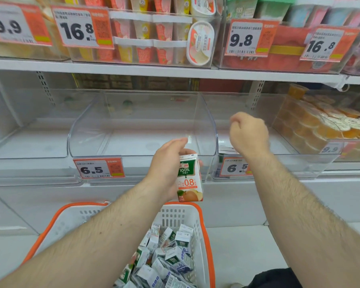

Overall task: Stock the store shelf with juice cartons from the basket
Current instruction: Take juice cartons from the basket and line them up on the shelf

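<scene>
My left hand (166, 167) grips a small juice carton (189, 179) upright, white with a green label and an orange fruit picture, just in front of the clear bin (87, 129) with the 6.5 price tag (99, 168). My right hand (248, 133) hovers with its fingers curled and nothing in it, over the clear bin to the right (312, 161). Below, a white basket with an orange rim (204, 221) holds several more juice cartons (175, 252) in a loose pile.
Both clear bins on the middle shelf look bare inside. Orange jelly cups (324, 123) fill the bin at the far right. The upper shelf (154, 69) carries dessert cups, boxes and price tags close above. A dark garment shows at the bottom right.
</scene>
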### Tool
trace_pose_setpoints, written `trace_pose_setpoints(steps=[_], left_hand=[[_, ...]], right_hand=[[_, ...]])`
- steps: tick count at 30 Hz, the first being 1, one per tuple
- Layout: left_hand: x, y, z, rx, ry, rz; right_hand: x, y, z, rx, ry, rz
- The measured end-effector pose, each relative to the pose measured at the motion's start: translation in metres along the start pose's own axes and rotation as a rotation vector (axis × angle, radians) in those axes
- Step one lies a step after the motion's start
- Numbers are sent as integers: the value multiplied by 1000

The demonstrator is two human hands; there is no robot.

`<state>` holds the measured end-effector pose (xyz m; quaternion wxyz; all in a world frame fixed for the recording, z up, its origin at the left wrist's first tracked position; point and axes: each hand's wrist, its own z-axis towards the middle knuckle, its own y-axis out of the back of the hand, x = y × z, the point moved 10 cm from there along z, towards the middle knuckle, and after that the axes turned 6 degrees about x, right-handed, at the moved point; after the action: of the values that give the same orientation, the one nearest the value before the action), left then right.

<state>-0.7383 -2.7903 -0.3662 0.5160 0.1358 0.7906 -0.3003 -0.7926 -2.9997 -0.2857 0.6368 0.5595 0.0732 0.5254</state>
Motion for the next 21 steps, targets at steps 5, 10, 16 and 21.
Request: trace_pose_setpoints(steps=[5, 10, 16, 21], left_hand=[[8, 12, -12, -34, 87, -150], [11, 44, -23, -132, 133, -281], [-9, 83, -44, -161, 118, -349], [-41, 110, -56, -164, -17, -172]], right_hand=[[83, 32, -56, -292, 437, 298], [119, -51, -83, 492, 232, 310], [143, -100, -135, 845, 163, 460], [172, -111, -150, 815, 159, 555]])
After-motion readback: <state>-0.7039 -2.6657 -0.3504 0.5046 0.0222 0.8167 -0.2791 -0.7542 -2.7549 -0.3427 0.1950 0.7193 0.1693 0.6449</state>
